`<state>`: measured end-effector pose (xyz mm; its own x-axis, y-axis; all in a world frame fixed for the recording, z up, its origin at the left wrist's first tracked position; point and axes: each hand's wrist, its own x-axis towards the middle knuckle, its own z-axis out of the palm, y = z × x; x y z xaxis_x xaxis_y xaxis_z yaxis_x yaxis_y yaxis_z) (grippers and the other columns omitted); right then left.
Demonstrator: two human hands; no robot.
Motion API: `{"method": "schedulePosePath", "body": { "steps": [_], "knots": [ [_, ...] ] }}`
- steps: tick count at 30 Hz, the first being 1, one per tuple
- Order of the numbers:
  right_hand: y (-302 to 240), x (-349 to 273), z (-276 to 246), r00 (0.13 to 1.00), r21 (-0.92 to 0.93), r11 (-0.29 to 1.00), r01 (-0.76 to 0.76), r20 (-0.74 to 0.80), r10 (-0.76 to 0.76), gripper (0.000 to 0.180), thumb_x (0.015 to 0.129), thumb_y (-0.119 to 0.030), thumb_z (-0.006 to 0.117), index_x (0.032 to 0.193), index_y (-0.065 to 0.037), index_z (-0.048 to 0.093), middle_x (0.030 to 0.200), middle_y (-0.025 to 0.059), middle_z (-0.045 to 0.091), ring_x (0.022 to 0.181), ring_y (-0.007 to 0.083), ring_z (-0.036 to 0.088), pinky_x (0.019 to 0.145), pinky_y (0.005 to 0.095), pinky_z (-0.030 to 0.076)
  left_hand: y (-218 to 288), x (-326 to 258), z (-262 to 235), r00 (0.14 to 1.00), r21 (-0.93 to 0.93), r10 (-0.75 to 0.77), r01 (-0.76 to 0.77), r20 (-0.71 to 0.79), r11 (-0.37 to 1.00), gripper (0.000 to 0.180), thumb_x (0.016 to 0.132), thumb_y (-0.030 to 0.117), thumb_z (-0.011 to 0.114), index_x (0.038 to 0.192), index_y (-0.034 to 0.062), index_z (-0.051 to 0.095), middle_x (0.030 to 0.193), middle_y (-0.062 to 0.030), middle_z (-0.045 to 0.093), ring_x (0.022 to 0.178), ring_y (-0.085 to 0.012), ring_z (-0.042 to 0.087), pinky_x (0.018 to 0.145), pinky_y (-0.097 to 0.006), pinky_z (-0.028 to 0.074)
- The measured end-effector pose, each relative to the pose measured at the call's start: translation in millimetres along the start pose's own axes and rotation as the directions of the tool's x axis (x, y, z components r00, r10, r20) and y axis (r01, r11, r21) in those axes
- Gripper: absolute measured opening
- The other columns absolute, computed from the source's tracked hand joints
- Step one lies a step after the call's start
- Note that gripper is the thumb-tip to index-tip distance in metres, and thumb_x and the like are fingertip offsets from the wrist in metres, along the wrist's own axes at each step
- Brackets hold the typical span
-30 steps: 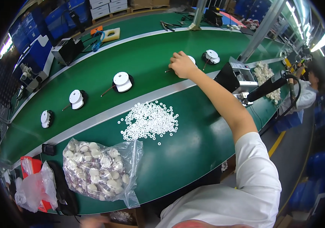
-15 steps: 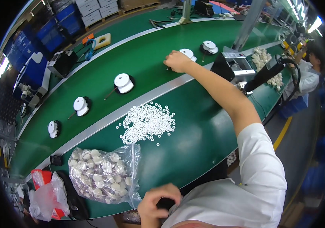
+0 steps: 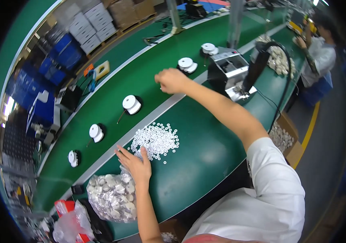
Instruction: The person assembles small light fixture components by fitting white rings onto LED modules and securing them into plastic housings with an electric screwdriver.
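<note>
My right hand (image 3: 172,80) is stretched out over the green conveyor belt (image 3: 148,81) with its fingers curled; anything inside them is hidden. It hovers just short of a white round part on a black base (image 3: 187,63). My left hand (image 3: 135,163) lies flat and open on the near table, fingers spread. Its fingertips touch the edge of a pile of small white rings (image 3: 157,139), and its wrist is over the mouth of a clear plastic bag of white caps (image 3: 112,196). More white round parts (image 3: 131,103) (image 3: 96,131) ride the belt to the left.
A grey machine (image 3: 229,67) with a black hose (image 3: 258,65) stands to the right of my right hand. A co-worker (image 3: 320,46) sits at the far right by a heap of white parts (image 3: 278,58). A cardboard box (image 3: 283,135) and blue crates (image 3: 57,60) flank the line.
My left hand has come up from the lower edge and landed on the table by the ring pile. My right hand has drawn back a little from the white part on the belt.
</note>
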<state>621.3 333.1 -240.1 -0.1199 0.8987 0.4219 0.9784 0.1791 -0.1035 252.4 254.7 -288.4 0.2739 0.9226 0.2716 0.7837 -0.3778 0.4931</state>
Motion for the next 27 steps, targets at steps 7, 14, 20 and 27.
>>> {"method": "schedulePosePath", "body": {
  "steps": [7, 14, 20, 27],
  "knots": [
    [56.9, 11.3, -12.6, 0.988, 0.106, 0.989, -0.100, 0.132, 0.085, 0.034, 0.084, -0.006, 0.068, 0.117, -0.004, 0.071, 0.115, 0.0193, 0.074, 0.109, 0.0405, 0.070, 0.094, 0.0486, 0.058, -11.3, 10.8, 18.3, 1.000, 0.023, -0.031, 0.031, 0.005, 0.999, 0.095, 0.105, 0.053, 0.052, 0.160, -0.0152, 0.014, 0.165, -0.0393, 0.021, 0.156, -0.0513, 0.019, 0.130, -0.053, 0.011],
    [42.2, -12.0, 35.5, 0.979, -0.156, 0.983, 0.097, 0.192, -0.066, 0.014, 0.085, -0.010, 0.066, 0.091, -0.007, 0.078, 0.101, 0.0162, 0.077, 0.097, 0.0372, 0.076, 0.081, 0.0497, 0.063, 20.3, 1.5, 9.6, 0.988, -0.231, 0.148, -0.134, 0.047, 0.964, 0.082, 0.103, 0.029, 0.058, 0.161, -0.0127, 0.019, 0.166, -0.0342, 0.027, 0.156, -0.0465, 0.026, 0.130, -0.046, 0.017],
    [13.9, 9.8, 27.9, 0.915, -0.263, 0.928, 0.263, 0.373, -0.154, 0.010, 0.076, -0.010, 0.078, 0.086, -0.009, 0.079, 0.097, 0.0099, 0.079, 0.096, 0.0320, 0.076, 0.076, 0.0456, 0.064, 8.0, -0.1, 8.9, 0.964, -0.060, 0.266, -0.264, 0.021, 0.963, 0.084, 0.105, 0.041, 0.054, 0.164, -0.0074, 0.017, 0.164, -0.0353, 0.028, 0.152, -0.0506, 0.028, 0.128, -0.051, 0.021],
    [15.3, 2.2, 52.5, 0.943, -0.378, 0.904, 0.199, 0.325, -0.071, 0.015, 0.086, -0.014, 0.068, 0.090, -0.009, 0.082, 0.096, 0.0104, 0.079, 0.092, 0.0318, 0.077, 0.071, 0.0466, 0.064, -15.9, 6.5, 50.9, 0.829, 0.082, 0.391, -0.392, -0.400, 0.916, 0.080, 0.097, 0.054, 0.069, 0.157, 0.0072, 0.046, 0.130, -0.0281, 0.066, 0.109, -0.0480, 0.066, 0.092, -0.056, 0.053]
  ]
}}
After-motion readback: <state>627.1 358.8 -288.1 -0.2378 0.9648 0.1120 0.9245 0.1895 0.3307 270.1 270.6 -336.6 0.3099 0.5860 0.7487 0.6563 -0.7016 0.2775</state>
